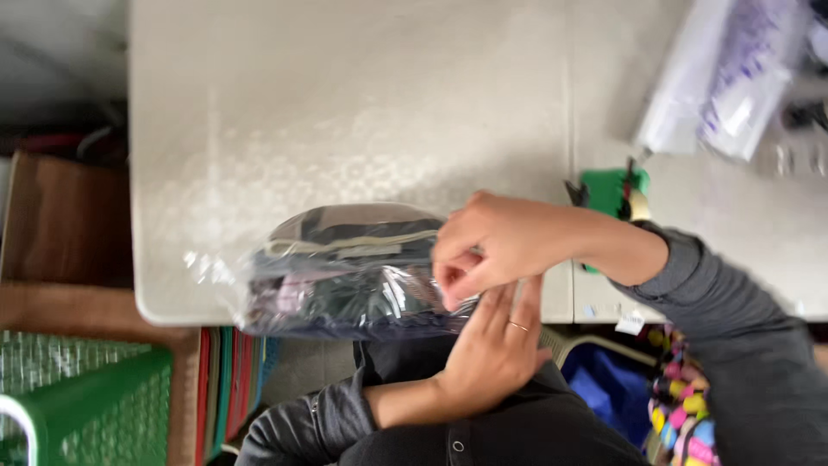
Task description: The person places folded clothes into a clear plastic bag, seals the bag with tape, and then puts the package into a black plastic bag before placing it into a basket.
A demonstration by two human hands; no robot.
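Note:
A clear plastic bag (345,272) holding folded dark clothing lies at the near edge of a white table (345,103), partly overhanging it. My right hand (492,246) reaches in from the right in a grey sleeve and pinches the right end of the bag between thumb and fingers. Just below it, my left hand (493,345), with a ring on one finger, presses flat against that same end of the bag from underneath, fingers pointing toward the table.
A green tape dispenser (612,190) stands right of my hands, with plastic-wrapped packs (724,78) at the far right. Left of the table are a brown cardboard box (60,224) and a green mesh basket (86,397). Coloured folders (228,388) and a blue bin (612,388) sit below the edge.

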